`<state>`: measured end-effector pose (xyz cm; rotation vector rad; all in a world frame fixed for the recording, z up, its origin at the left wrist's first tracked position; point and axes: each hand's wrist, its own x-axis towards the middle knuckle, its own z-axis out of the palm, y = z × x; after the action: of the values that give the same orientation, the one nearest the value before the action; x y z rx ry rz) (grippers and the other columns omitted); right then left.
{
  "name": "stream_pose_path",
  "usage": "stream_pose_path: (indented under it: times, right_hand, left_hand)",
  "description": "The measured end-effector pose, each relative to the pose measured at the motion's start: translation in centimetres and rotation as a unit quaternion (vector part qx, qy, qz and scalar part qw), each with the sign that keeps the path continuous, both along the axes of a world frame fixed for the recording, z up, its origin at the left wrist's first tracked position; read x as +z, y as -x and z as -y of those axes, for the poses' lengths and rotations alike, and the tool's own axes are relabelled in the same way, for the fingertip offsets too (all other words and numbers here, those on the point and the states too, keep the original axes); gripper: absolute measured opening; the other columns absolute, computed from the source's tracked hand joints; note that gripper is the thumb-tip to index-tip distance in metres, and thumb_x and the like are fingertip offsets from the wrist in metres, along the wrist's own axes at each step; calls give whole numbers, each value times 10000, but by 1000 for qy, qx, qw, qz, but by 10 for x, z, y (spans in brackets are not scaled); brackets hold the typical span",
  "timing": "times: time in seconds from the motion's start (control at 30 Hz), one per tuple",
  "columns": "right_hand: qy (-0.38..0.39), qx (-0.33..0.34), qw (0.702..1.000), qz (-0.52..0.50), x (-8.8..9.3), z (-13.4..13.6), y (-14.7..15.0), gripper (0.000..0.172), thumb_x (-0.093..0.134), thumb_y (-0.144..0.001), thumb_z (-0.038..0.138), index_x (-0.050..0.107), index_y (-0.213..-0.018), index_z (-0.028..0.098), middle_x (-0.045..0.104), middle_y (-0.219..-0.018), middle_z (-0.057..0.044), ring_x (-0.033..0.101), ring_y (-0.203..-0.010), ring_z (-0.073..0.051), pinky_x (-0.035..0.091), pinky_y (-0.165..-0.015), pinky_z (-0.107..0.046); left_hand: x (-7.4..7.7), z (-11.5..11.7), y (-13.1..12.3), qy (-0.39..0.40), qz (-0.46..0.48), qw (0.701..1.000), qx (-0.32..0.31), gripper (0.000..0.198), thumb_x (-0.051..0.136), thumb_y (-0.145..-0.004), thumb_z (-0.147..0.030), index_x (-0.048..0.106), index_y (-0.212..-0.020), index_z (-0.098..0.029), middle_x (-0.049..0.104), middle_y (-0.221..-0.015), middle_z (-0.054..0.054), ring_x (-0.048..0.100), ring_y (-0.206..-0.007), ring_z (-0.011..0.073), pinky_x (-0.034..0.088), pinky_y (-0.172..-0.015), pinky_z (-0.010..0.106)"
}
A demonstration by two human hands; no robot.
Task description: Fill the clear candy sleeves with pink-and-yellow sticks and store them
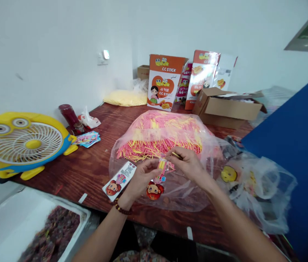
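Observation:
My left hand (145,174) is closed on a small clear packet (160,178) printed with a red-haired cartoon girl. Pink and yellow sticks show inside its upper part. At the packet's top edge are the fingertips of my right hand (188,163), bent into a pinch. A thin dark and yellowish piece (177,155) shows among those fingers; its kind is unclear. Just beyond both hands lies a heap of pink and yellow thin sticks (159,142) in a large clear plastic bag (186,200). A white card (119,181) with the same cartoon girl rests left of my left hand.
A yellow cartoon fan (25,142) stands at left, near a red-brown jar (69,115) and printed packets (87,139). Behind are orange-white boxes (166,82) and an open carton (229,111). A clear plastic bag (265,189) lies right, a white foam box (34,203) below left.

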<state>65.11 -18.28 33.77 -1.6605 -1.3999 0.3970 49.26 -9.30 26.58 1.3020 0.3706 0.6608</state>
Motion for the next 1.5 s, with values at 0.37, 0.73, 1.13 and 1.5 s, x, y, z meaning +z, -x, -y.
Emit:
stream_pose_path:
  times: [0.37, 0.73, 1.13, 1.5]
  right_hand:
    - [149, 85, 984, 40, 16, -6, -30, 445, 668, -796, 426, 492, -461, 191, 349, -437, 63, 291, -436, -71, 186, -452, -244]
    - [179, 104, 975, 77, 7, -13, -21, 194, 579, -822, 264, 653, -664, 180, 541, -555, 38, 432, -528, -95, 260, -536, -247]
    - [18, 72, 996, -53, -10, -14, -29, 204, 555, -878, 363, 577, -782, 185, 474, -644, 48, 385, -587, -91, 289, -559, -234]
    - [-111, -48, 890, -439, -40, -39, -10, 273, 692, -769, 437, 526, -770, 221, 507, -553, 80, 288, -366, -44, 157, -346, -188]
  left_hand:
    - [-2, 2, -2, -72, -75, 995, 6, 141, 717, -770, -287, 711, -769, -146, 647, -700, -3, 532, -654, 117, 399, -626, 227]
    - [-5, 1, 0, -97, -101, 990, 10, 123, 703, -767, -262, 750, -810, -157, 696, -747, 2, 558, -681, 131, 411, -659, 235]
    - [-13, -1, -3, -1, -66, 998, -7, 176, 762, -721, -295, 736, -799, -140, 677, -739, 4, 546, -652, 109, 427, -624, 221]
    - [-23, 8, -1, 127, -59, 990, -26, 253, 804, -688, -346, 695, -775, -135, 631, -688, -12, 519, -550, 70, 414, -539, 199]
